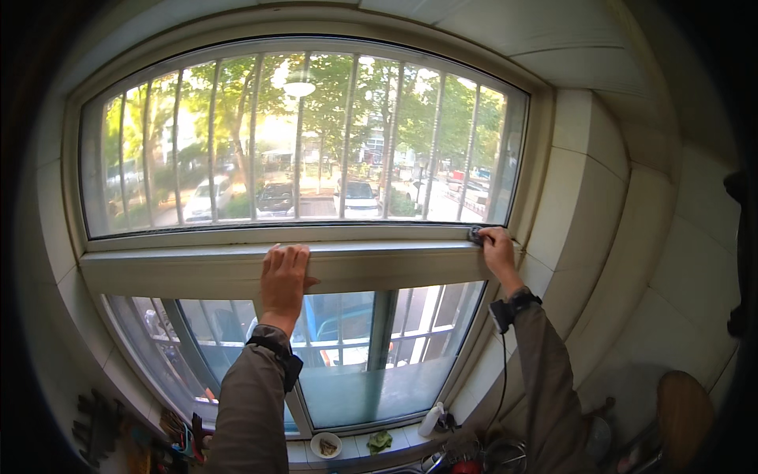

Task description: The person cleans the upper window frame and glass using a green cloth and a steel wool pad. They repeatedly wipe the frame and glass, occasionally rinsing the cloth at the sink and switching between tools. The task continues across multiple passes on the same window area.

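My left hand (285, 281) rests over the upper edge of the window's wide crossbar (195, 269), its fingers hooked on the ledge and its thumb at the right. At the right end of the same bar, my right hand (498, 249) pinches a small dark scouring pad (475, 235) against the frame below the upper glass pane (320, 148). Each wrist wears a black strapped device, and a cable hangs from the right one.
Below, the tiled sill holds a white bowl (326, 445), a green cloth (379, 441) and a white bottle (431, 419). Utensils (174, 426) stand at the lower left, metal racks (503, 455) and a round wooden board (684, 415) at the lower right. Bars cross outside the glass.
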A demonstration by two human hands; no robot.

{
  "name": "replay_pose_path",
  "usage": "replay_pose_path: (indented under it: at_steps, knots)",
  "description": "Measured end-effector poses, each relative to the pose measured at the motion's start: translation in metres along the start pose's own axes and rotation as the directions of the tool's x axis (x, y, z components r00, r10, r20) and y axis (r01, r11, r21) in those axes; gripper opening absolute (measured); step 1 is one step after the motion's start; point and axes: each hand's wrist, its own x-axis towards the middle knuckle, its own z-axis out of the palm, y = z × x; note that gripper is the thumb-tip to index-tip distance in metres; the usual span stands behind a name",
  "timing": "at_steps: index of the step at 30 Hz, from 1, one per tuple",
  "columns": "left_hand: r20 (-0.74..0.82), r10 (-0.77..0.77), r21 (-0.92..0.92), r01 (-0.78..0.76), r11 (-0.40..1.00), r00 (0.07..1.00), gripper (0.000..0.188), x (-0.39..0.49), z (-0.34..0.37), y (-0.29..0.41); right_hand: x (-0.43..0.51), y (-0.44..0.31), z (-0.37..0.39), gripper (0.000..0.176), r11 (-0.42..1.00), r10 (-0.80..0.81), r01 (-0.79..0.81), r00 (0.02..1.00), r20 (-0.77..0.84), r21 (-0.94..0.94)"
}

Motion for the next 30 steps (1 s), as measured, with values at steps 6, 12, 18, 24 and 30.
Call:
replay_pose_path:
  at_steps: [6, 12, 18, 24, 30]
  knots:
    - [-0.012, 0.008, 0.021, -0.008, 1.0, 1.0, 0.07, -0.001, 0.006, -0.003, -0.037, -0.103, 0.052, 0.019, 0.908, -0.406, 0.393, 0.91, 0.08, 0.143]
    - [0.028, 0.022, 0.093, -0.025, 0.995, 0.999, 0.07, 0.001, 0.006, -0.002, -0.062, -0.238, 0.124, 0.014, 0.772, -0.605, 0.57, 0.794, 0.053, 0.281]
    - [0.037, 0.054, 0.07, -0.057, 0.996, 0.998, 0.075, 0.004, 0.001, -0.005, -0.056, -0.187, 0.095, 0.005, 0.683, -0.726, 0.73, 0.68, 0.097, -0.007]
    - [0.012, 0.068, 0.02, -0.069, 0.997, 0.998, 0.071, 0.003, -0.002, -0.004, -0.038, -0.013, -0.008, 0.007, 0.784, -0.573, 0.569, 0.817, 0.064, -0.246]
    - [0.026, 0.045, 0.089, -0.047, 0.995, 0.999, 0.073, 0.003, 0.003, -0.003, -0.034, 0.036, -0.052, 0.017, 0.912, -0.262, 0.253, 0.965, 0.016, -0.322]
